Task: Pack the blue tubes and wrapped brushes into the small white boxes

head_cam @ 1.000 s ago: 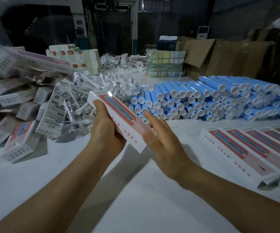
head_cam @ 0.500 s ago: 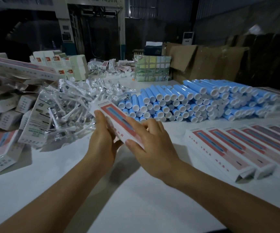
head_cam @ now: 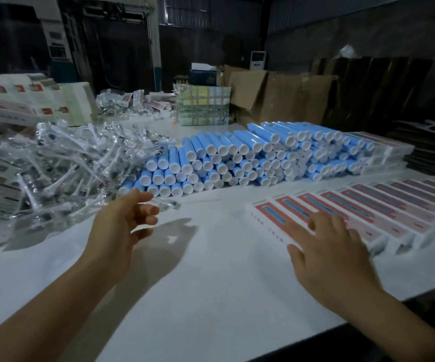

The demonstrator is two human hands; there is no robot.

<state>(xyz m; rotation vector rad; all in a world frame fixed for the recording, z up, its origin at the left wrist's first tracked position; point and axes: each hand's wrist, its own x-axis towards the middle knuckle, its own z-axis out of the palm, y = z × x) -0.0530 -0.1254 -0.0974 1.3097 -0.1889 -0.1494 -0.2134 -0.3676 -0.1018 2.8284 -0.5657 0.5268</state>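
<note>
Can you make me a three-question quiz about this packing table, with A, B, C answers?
1. Where is the stack of tubes?
A. Between the wrapped brushes and the row of boxes
B. On the floor
C. Inside a cardboard carton

2. What colour are the tube caps?
A. Red
B. White
C. Black

3. What is the left hand doing?
A. Gripping a tube
B. Reaching out, holding nothing
C. Squeezing a box

Answers: 1 A, brushes left of it, boxes right. 2 B, round white ends face the camera. 3 B, its fingers are loose and spread.
</note>
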